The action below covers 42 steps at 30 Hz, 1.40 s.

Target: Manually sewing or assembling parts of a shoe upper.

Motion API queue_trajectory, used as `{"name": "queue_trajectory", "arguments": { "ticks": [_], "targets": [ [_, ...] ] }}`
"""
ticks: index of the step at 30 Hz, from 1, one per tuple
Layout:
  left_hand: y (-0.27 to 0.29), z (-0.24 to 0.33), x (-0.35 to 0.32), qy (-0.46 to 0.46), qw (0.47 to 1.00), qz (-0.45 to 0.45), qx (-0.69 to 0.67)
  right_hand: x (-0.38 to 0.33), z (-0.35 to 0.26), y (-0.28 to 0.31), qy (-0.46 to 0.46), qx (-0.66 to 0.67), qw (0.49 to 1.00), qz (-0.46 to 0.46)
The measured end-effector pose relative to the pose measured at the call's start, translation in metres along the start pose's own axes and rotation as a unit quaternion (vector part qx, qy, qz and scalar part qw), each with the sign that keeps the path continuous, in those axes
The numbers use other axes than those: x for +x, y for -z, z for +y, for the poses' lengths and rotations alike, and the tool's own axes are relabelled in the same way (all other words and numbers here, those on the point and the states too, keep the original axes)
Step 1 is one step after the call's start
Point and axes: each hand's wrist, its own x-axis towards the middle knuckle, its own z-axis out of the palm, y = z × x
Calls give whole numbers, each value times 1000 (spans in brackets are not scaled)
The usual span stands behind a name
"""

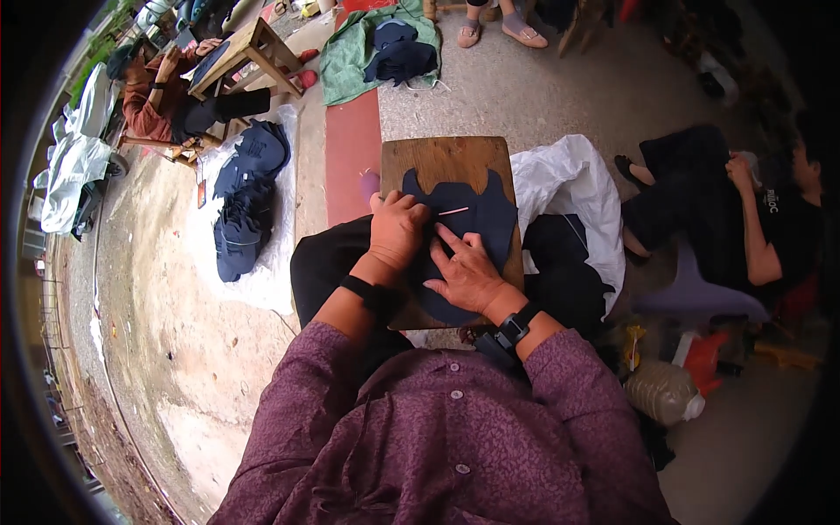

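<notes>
A dark navy cut piece of fabric [472,199] lies flat on a small wooden stool top [411,156] in front of me. A thin pale pink strip [453,211] rests on the fabric, just right of my left knuckles. My left hand [398,229] is closed at the fabric's left side, its fingers curled; what they hold, if anything, is hidden. Beside it, my right hand [465,269] presses on the fabric with fingers apart, the index finger pointing up toward the strip. Nothing shows in the right hand.
White sheeting [569,175] with dark fabric [564,262] lies right of the stool. More dark pieces [249,206] are heaped on plastic at left. Beyond is a green cloth [346,61]. One person [153,96] sits far left, another [752,210] right, near a large plastic bottle [661,394].
</notes>
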Motion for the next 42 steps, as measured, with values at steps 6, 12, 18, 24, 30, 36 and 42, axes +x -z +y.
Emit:
{"name": "queue_trajectory", "arguments": {
  "ticks": [6,12,18,24,30,36,42],
  "targets": [
    [14,24,10,-39,998,-18,46,-1,-1,-1,-4,24,999,30],
    [4,29,47,-114,960,-217,133,4,-11,2,-4,35,999,39],
    [18,35,80,-62,930,-346,105,4,-6,-3,-3,36,998,49],
    [4,5,79,-166,932,-323,-28,4,-2,-6,13,45,996,70],
    [-25,30,84,-261,915,-275,-138,4,1,-12,12,57,997,50],
    [-38,41,82,-129,890,-227,-374,6,1,-8,19,81,995,60],
    [0,24,78,94,857,-254,-439,2,-1,-13,-3,58,995,84]
  ]
}}
